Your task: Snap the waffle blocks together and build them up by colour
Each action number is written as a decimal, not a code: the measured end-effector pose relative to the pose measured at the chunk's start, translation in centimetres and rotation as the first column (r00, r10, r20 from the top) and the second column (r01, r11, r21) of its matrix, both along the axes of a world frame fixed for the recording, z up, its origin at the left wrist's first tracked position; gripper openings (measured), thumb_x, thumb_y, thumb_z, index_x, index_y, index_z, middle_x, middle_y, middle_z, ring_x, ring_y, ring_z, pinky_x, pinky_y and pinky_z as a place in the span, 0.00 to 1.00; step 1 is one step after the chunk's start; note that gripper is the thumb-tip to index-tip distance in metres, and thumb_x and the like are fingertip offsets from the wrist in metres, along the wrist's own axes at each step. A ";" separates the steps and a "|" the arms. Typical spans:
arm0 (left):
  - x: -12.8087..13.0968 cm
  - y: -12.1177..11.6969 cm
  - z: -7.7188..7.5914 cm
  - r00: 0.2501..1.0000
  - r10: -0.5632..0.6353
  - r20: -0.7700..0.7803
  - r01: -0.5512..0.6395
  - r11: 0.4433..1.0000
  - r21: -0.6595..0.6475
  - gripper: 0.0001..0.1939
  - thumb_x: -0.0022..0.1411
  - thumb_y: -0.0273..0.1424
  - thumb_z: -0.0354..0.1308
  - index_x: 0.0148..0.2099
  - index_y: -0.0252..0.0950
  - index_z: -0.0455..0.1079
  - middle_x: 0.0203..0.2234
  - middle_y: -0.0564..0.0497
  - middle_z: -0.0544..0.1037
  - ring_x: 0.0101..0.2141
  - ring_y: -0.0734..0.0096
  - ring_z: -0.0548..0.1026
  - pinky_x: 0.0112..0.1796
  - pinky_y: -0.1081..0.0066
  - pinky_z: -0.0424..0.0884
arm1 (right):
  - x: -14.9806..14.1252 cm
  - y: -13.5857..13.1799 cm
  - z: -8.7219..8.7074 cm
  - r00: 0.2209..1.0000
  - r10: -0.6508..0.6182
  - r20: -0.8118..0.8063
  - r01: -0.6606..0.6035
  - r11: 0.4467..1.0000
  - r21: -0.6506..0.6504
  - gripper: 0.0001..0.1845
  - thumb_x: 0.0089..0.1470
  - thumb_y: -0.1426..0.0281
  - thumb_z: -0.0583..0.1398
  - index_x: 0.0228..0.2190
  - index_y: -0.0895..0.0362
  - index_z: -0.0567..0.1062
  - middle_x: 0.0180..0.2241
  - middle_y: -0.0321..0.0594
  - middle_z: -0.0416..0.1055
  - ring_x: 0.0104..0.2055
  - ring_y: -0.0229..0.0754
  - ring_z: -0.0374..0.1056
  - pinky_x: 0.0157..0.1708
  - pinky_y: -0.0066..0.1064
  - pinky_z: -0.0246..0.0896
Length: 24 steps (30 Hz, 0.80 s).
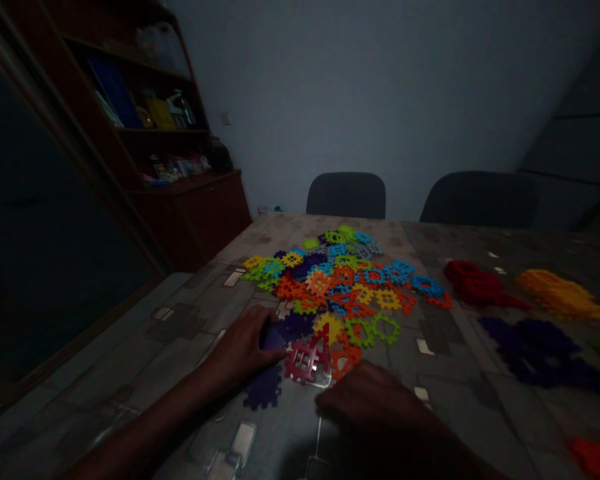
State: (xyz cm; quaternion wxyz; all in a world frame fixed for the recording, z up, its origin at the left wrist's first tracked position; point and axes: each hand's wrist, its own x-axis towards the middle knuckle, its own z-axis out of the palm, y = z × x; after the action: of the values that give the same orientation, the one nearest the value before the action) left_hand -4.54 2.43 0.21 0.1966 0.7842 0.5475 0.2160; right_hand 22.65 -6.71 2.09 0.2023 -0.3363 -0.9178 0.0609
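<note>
My left hand (pixel 245 343) lies at the left edge of the heap, thumb and forefinger spread apart over flat purple interlocking tiles (pixel 263 392). Just right of its thumb is a dark pink window-shaped tile (pixel 303 361), with a yellow tile (pixel 329 327) behind it. My right hand (pixel 365 398) is low over the table beside an orange tile (pixel 347 357). Its fingers are curled and pressed together; deep shadow hides whatever may be in them. Green ring-shaped tiles (pixel 386 329) lie beyond it.
A mixed heap of toothed plastic tiles (pixel 343 277) spreads across the table (pixel 180 347). Separate piles of red (pixel 473 283), yellow (pixel 560 290) and purple pieces (pixel 540 347) lie to the right. Two chairs (pixel 347 195) stand behind; a shelf unit (pixel 190 207) is at left. Light is dim.
</note>
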 end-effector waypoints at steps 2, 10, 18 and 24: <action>-0.2 -0.2 -0.2 0.999 -0.006 0.053 0.007 1.000 -0.021 0.21 0.55 0.41 0.67 0.48 0.40 0.68 0.42 0.47 0.78 0.42 0.52 0.76 0.42 0.61 0.70 | -1.6 1.8 -0.6 1.000 0.017 0.000 -0.017 1.000 0.004 0.12 0.63 0.73 0.62 0.47 0.51 0.75 0.44 0.36 0.78 0.45 0.42 0.71 0.46 0.33 0.67; -1.0 -0.8 1.2 0.956 -0.047 0.290 0.062 0.997 -0.042 0.15 0.58 0.34 0.60 0.48 0.40 0.69 0.44 0.47 0.80 0.47 0.55 0.76 0.48 0.61 0.70 | -4.5 4.4 -1.9 0.984 -0.034 0.177 0.043 0.998 -0.047 0.14 0.64 0.71 0.60 0.51 0.56 0.75 0.56 0.46 0.73 0.55 0.53 0.67 0.57 0.52 0.59; -0.5 -2.1 2.1 0.928 -0.089 0.363 0.145 0.981 -0.129 0.10 0.62 0.32 0.60 0.46 0.41 0.76 0.42 0.50 0.83 0.43 0.59 0.79 0.46 0.64 0.72 | -1.6 4.4 -0.7 0.952 -0.228 0.205 0.246 0.967 -0.069 0.14 0.63 0.79 0.59 0.48 0.56 0.77 0.50 0.46 0.75 0.53 0.53 0.68 0.59 0.55 0.53; -0.7 -2.5 2.3 0.904 -0.170 0.392 0.235 0.964 -0.123 0.08 0.63 0.29 0.60 0.43 0.40 0.80 0.38 0.50 0.84 0.40 0.61 0.80 0.45 0.63 0.73 | -1.0 4.0 -1.0 0.971 -0.203 0.129 0.217 0.970 -0.112 0.14 0.62 0.78 0.57 0.47 0.56 0.77 0.48 0.46 0.76 0.52 0.52 0.67 0.59 0.51 0.51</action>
State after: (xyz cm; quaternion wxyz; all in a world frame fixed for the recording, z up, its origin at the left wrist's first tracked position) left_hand -5.25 -0.03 2.52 0.3849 0.7612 0.4307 0.2948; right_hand 21.69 -2.74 1.06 0.1324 -0.4467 -0.8815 0.0769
